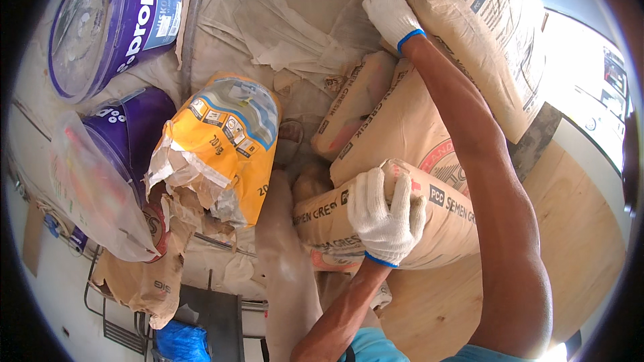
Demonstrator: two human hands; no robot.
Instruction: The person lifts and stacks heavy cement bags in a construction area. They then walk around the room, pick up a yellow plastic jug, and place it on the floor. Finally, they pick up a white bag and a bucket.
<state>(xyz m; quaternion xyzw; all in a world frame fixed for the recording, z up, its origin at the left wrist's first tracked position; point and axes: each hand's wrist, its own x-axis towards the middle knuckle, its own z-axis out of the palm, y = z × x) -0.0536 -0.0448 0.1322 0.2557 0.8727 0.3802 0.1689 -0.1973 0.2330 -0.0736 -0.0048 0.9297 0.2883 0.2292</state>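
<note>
Cement sacks: four distinguishable, all tan with dark print, grouped between 1 and 4 o'clock.

1. Lower sack [443,228]: at 4 o'clock, lying on its side. The left hand [387,218], in a white knit glove with a blue cuff, is laid against it, fingers parted and partly bent. Whether it grips the sack cannot be told.
2. Upper sack [479,40]: at 1 to 2 o'clock. The right hand [392,15], in a matching glove, is at its near-left corner. The fingertips are not clear enough to tell a closed grasp from a resting one.
3. Middle sack [392,124]: at 2 o'clock, between the two above.
4. Narrow-looking sack [352,107]: at 1 o'clock, directly beside the middle sack, partly hidden.

Surroundings:
- One yellow-orange sack [235,137], torn at its lower end, at 9 to 10 o'clock.
- Two purple pails: a lidded pail [141,27] at 10 o'clock and a second pail [144,117] at 9 to 10 o'clock.
- One clear plastic bag [100,194], at 9 o'clock, against the second pail.
- One crumpled brown paper sack [144,281], at 8 o'clock.
- One wooden panel [557,228], at 4 o'clock.
</note>
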